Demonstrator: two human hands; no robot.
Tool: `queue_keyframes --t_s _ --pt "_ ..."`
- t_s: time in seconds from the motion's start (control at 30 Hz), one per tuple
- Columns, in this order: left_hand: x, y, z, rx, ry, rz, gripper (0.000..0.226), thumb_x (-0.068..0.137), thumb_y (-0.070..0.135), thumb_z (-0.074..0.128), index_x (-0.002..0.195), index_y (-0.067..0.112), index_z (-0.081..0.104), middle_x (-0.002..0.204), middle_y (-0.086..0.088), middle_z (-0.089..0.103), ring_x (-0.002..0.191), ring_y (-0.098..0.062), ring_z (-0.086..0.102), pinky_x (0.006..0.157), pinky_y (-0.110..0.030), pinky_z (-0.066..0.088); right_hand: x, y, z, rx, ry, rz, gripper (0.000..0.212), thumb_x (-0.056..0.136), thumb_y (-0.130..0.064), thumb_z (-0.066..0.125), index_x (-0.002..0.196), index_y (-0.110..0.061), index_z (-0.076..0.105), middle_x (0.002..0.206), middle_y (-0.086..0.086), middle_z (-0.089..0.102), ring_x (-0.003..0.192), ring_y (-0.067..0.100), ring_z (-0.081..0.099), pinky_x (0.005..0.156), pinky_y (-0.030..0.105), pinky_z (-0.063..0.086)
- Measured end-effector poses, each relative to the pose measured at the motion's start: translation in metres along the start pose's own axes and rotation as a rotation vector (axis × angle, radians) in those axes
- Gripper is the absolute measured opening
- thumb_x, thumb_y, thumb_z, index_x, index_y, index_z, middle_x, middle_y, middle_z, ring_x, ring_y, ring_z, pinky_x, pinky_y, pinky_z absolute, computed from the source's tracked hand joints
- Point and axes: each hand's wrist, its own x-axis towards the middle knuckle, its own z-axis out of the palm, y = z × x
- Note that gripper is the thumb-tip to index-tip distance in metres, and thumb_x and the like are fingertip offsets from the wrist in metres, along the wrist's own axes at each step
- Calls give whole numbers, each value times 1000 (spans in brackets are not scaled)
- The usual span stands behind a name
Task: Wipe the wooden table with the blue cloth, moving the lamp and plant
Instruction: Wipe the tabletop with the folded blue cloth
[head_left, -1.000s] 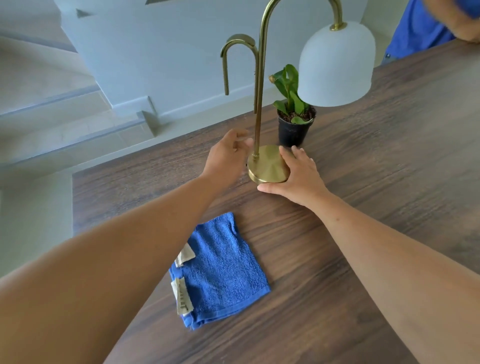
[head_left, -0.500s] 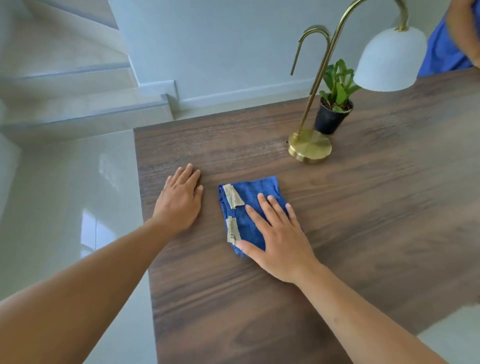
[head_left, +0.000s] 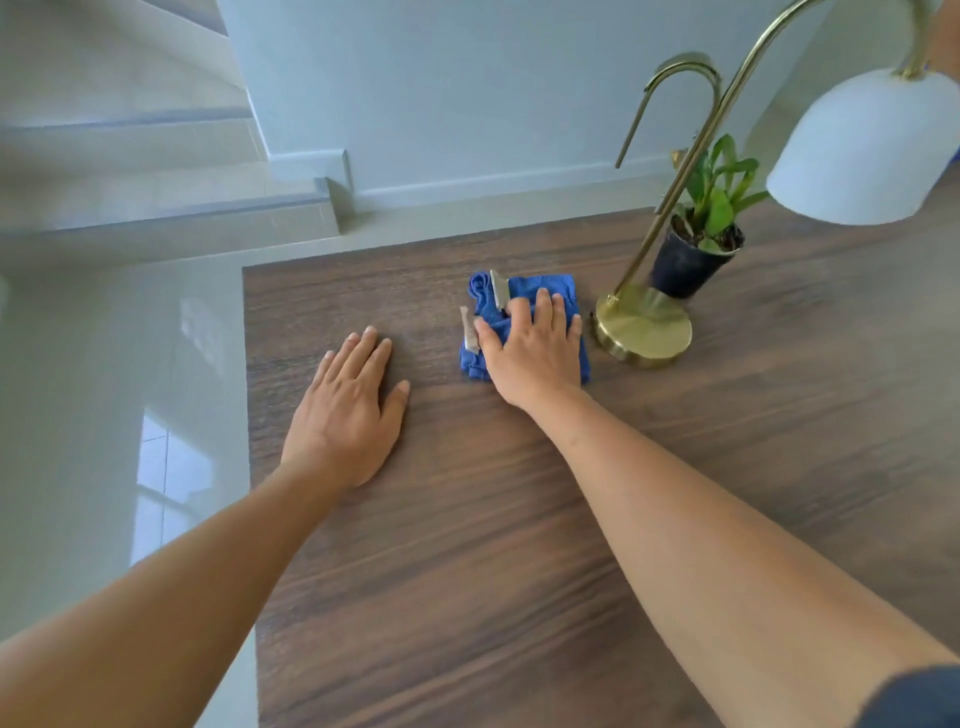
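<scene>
- Blue cloth (head_left: 524, 322) mid-frame, pinned under flat, open right hand (head_left: 530, 348), just beside lamp (head_left: 644, 332) base.
- Left hand (head_left: 345, 415) open, flat on table (head_left: 467, 571), holding nothing.
- Risk: stroke rightward knocks lamp into plant (head_left: 696, 244).

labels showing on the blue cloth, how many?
2. One label sticks up at the cloth's far edge; the other is on its left edge by the right hand's thumb. More may be hidden underneath.

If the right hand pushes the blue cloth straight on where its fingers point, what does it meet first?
Probably nothing on the table: the right hand on the blue cloth points to the far table edge. The lamp base stands close beside it.
</scene>
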Motion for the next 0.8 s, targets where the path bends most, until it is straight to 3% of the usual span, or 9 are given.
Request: queue_keyframes --t_s 0.13,0.33,0.5,0.6,0.7,0.8 --pt "-2 2 -2 0 25 -5 62 104 48 30 158 20 24 166 5 12 153 -8 3 125 -30 1 66 -11 -4 -61 -35 32 71 98 -69 13 159 -34 4 166 18 -4 153 34 -6 121 55 -5" --pt "0 -1 1 -6 29 -1 62 103 50 29 158 22 22 166 7 11 152 -5 1 124 -28 -1 120 -7 -6 -95 -81 28 66 99 -66 10 159 -37 5 166 13 -11 153 32 -11 121 54 -7" --pt "-2 1 0 -38 17 -29 63 103 49 29 159 20 21 166 5 9 152 -6 0 124 -29 -1 46 -4 -3 -76 -102 -51 63 102 -58 9 160 -32 2 166 12 -13 153 30 -13 122 53 -7" --pt "-2 1 0 -38 13 -23 63 103 48 29 158 19 22 166 4 11 153 -7 1 125 -31 2 -19 -1 2 -149 -77 -89 68 102 -58 15 159 -21 15 165 19 0 153 33 -3 123 54 -1" --pt "-3 -2 1 -44 20 -19 63 103 48 30 158 19 22 166 5 11 153 -6 1 125 -31 1 1 -4 0 -204 -14 -56 70 99 -62 24 144 -9 34 154 27 22 148 41 12 121 56 8" --pt "-2 -3 2 -47 32 -13 63 103 48 31 158 20 23 165 7 11 152 -5 0 125 -30 1 68 -2 -3 -161 -50 -36 86 94 -75 11 160 -19 3 163 26 -6 152 38 -9 122 53 -5"
